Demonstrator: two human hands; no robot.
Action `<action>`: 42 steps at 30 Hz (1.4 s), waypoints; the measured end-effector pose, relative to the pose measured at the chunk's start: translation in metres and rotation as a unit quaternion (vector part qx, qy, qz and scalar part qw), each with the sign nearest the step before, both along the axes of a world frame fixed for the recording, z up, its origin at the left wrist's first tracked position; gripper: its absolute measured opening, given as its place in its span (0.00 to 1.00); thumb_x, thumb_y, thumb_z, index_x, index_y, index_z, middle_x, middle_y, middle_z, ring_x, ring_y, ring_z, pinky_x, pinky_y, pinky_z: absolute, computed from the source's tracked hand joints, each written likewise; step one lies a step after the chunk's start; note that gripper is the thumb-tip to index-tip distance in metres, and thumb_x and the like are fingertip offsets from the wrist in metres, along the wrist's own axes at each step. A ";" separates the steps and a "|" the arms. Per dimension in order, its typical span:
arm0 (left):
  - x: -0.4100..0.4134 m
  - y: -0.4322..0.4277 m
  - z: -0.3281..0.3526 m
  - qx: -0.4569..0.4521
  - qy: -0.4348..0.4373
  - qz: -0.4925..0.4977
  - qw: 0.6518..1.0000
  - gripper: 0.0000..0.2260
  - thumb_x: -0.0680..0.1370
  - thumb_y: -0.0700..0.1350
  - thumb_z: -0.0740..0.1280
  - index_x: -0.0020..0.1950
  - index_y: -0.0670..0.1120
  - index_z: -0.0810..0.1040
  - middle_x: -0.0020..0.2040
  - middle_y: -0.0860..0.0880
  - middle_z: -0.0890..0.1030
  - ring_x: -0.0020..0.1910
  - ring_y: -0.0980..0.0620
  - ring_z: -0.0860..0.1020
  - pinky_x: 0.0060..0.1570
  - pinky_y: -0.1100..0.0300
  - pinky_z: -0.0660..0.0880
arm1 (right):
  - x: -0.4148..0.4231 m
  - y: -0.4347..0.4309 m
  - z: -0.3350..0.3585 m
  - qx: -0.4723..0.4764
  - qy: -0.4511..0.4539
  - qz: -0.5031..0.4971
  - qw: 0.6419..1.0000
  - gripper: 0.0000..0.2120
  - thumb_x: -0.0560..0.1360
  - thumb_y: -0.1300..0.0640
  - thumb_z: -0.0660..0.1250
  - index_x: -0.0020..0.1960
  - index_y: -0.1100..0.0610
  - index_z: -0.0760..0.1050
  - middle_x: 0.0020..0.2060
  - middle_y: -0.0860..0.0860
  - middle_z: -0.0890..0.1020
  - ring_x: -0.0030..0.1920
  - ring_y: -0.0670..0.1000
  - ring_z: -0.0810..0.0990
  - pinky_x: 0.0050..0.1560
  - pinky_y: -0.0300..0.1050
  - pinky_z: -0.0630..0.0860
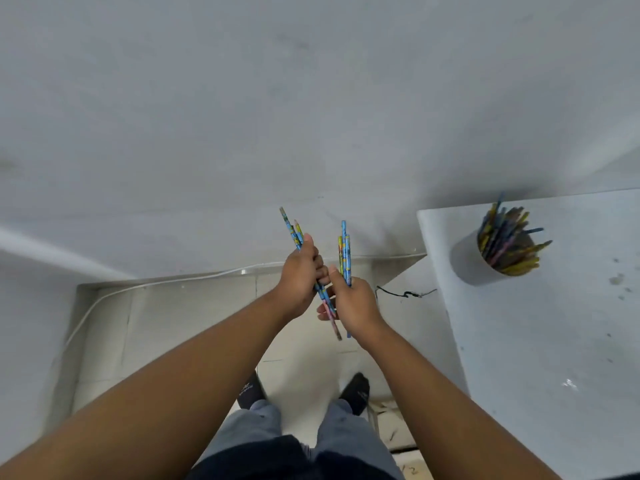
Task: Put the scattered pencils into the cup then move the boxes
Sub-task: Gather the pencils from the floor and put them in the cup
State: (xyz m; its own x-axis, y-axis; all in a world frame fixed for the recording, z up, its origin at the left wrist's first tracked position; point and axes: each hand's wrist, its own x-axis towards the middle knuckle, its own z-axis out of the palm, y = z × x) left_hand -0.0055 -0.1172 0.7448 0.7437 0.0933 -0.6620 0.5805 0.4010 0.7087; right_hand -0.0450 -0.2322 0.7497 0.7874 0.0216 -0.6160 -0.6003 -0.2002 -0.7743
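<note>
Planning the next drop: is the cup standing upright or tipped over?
Upright: the cup stands on its base on the table, mouth up, with pencils sticking out of it.

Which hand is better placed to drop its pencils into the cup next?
Probably the right hand: it grips pencils and is nearer the cup on the table to its right; the left hand would cross over it.

Both hands grip pencil bundles: left hand (pixel 300 271), right hand (pixel 351 299); cup (pixel 485 261) on table (pixel 554 341).
</note>
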 end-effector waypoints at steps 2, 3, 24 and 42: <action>0.000 -0.015 0.022 0.053 -0.017 -0.036 0.998 0.20 0.86 0.61 0.53 0.41 0.48 0.66 0.30 0.52 0.61 0.28 0.52 0.61 0.28 0.60 0.64 | 0.003 -0.008 0.024 -0.001 -0.017 -0.002 1.000 0.27 0.84 0.40 0.58 0.46 0.63 0.78 0.31 0.61 0.83 0.29 0.60 0.84 0.30 0.46 0.80; 0.002 -0.022 0.029 0.067 -0.018 -0.055 0.996 0.20 0.86 0.62 0.52 0.46 0.48 0.69 0.30 0.51 0.64 0.28 0.51 0.64 0.28 0.61 0.64 | 0.006 -0.011 0.030 -0.016 -0.028 0.003 0.999 0.27 0.84 0.40 0.57 0.43 0.62 0.76 0.28 0.59 0.82 0.26 0.58 0.82 0.28 0.43 0.76; 0.075 -0.262 0.097 0.114 -0.176 -0.215 0.954 0.08 0.87 0.50 0.57 0.58 0.50 0.74 0.56 0.47 0.83 0.55 0.52 0.82 0.58 0.55 0.78 | 0.087 -0.239 0.049 -0.038 -0.226 -0.135 0.964 0.13 0.83 0.40 0.56 0.61 0.35 0.77 0.52 0.43 0.86 0.56 0.46 0.84 0.57 0.47 0.81; 0.095 -0.327 0.057 0.174 -0.236 -0.157 0.943 0.10 0.84 0.37 0.59 0.56 0.47 0.78 0.52 0.49 0.83 0.52 0.57 0.81 0.59 0.61 0.77 | 0.112 -0.311 0.018 -0.114 -0.255 -0.181 0.943 0.10 0.85 0.47 0.57 0.63 0.46 0.73 0.52 0.46 0.83 0.55 0.48 0.83 0.60 0.57 0.80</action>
